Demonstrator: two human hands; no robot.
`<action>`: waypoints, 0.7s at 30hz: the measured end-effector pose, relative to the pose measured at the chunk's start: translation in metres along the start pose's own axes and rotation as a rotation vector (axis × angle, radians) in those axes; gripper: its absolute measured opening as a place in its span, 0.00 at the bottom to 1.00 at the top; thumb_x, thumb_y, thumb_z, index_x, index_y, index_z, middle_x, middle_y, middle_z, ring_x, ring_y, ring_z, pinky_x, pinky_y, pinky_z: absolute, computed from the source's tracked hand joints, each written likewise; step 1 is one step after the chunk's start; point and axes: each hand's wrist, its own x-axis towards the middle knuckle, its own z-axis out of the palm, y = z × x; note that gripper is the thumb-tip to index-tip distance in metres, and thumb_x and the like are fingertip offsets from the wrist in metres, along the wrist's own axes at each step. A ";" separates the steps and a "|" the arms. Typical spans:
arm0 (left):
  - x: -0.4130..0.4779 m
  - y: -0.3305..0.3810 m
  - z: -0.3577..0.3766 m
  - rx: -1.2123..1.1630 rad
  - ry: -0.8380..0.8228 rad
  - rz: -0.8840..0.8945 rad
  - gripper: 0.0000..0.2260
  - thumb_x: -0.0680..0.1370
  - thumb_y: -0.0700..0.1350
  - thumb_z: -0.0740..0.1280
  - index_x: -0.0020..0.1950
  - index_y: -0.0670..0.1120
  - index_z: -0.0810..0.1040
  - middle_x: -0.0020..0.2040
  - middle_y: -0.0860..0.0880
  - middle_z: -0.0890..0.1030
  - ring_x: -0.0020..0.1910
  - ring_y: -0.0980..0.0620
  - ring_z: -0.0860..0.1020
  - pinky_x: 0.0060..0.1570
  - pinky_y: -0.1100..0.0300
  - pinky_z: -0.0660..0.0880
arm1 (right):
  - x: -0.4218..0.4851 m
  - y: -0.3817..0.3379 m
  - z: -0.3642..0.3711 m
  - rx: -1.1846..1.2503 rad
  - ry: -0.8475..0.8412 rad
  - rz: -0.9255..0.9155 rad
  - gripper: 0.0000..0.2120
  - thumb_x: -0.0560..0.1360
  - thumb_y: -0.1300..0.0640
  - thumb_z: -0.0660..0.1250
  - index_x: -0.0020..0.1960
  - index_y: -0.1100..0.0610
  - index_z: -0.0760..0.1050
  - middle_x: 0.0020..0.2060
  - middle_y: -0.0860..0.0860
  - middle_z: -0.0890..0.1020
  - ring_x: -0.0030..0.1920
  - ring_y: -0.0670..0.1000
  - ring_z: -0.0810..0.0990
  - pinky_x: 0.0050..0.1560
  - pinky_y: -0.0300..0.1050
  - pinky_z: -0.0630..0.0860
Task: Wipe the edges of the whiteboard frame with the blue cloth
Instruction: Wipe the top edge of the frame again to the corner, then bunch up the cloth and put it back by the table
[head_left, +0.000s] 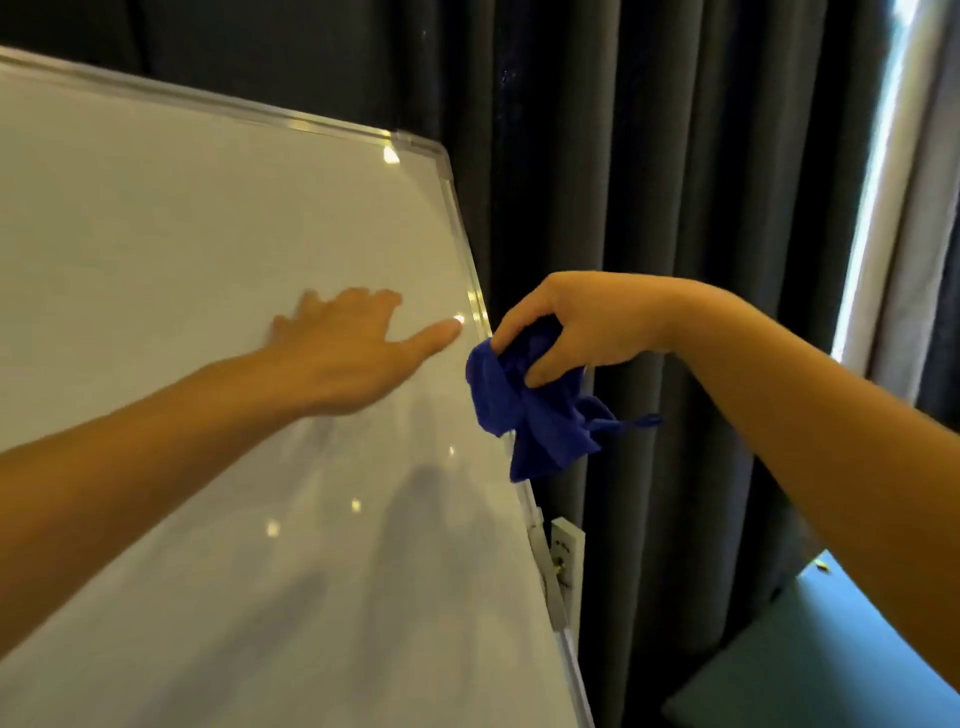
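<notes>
A whiteboard (182, 218) with a silver metal frame (460, 223) fills the left of the view, tilted. My right hand (582, 327) is shut on a bunched blue cloth (535, 415), which hangs against the frame's right edge about halfway down. My left hand (348, 348) lies flat on the board surface with fingers spread, its thumb pointing toward the right edge, just left of the cloth.
Dark grey curtains (675, 182) hang right behind the board. A bright window strip (878, 182) shows at the far right. A white bracket (566, 561) of the stand sits on the board's right side below the cloth. A teal cushion (810, 649) is at lower right.
</notes>
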 end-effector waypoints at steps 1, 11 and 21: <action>-0.022 0.014 0.011 -0.268 -0.092 0.094 0.39 0.70 0.79 0.51 0.74 0.57 0.67 0.75 0.52 0.71 0.71 0.47 0.72 0.65 0.51 0.70 | -0.015 -0.012 0.008 0.113 0.030 -0.016 0.21 0.73 0.59 0.74 0.62 0.43 0.78 0.51 0.40 0.82 0.51 0.41 0.82 0.45 0.34 0.81; -0.174 0.028 0.103 -1.346 -0.415 -0.031 0.19 0.72 0.50 0.75 0.62 0.52 0.79 0.53 0.50 0.87 0.51 0.48 0.86 0.42 0.54 0.83 | -0.136 -0.049 0.167 1.314 0.336 0.255 0.26 0.70 0.56 0.75 0.67 0.52 0.76 0.57 0.54 0.85 0.59 0.58 0.83 0.57 0.56 0.81; -0.314 0.131 0.181 -1.621 -0.246 -0.444 0.21 0.72 0.51 0.73 0.65 0.51 0.78 0.57 0.48 0.86 0.54 0.45 0.85 0.44 0.48 0.83 | -0.265 -0.036 0.284 1.684 0.370 0.439 0.13 0.78 0.59 0.68 0.62 0.56 0.80 0.57 0.56 0.85 0.57 0.58 0.84 0.52 0.51 0.83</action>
